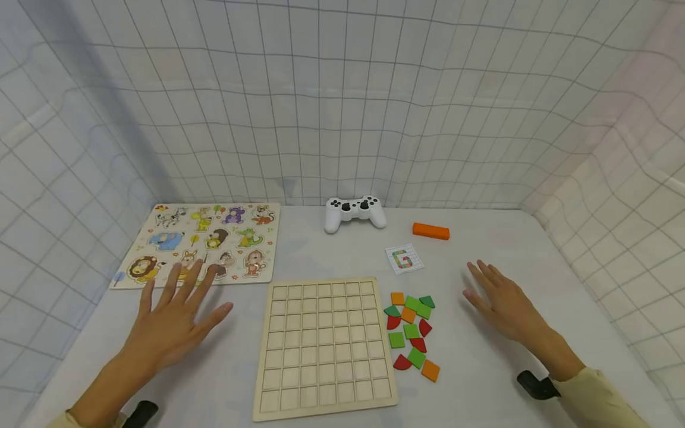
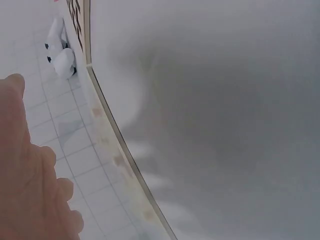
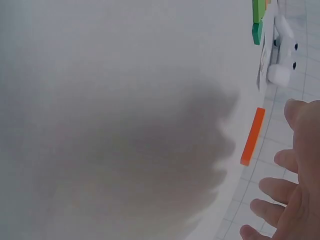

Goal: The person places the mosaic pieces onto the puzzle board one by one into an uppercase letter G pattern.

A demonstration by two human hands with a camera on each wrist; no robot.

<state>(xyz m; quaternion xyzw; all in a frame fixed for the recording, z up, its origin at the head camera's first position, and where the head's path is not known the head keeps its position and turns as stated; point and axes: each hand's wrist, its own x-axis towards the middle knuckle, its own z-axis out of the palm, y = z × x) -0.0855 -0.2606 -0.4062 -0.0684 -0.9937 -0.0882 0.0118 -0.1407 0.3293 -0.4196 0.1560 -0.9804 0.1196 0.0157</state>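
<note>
My left hand (image 1: 170,324), fingers spread and holding nothing, hovers at the left, its fingertips overlapping the near edge of an animal puzzle board (image 1: 184,229). Off to the right, my right hand (image 1: 505,306) is held over the table with straight fingers and nothing in them. Between the hands lies a wooden grid board (image 1: 326,351) with bare square cells. Beside its right edge are scattered flat pieces: orange squares (image 1: 430,371), green squares (image 1: 396,340), red quarter-rounds (image 1: 402,362) and dark green ones (image 1: 427,302). A small pattern card (image 1: 404,258) lies just beyond them.
A white game controller (image 1: 355,213) sits at the back middle, near the grid-patterned curtain (image 1: 332,107). To its right rests an orange bar (image 1: 430,231), also visible in the right wrist view. Similar curtain walls stand on the left and right sides of the white table (image 1: 481,380).
</note>
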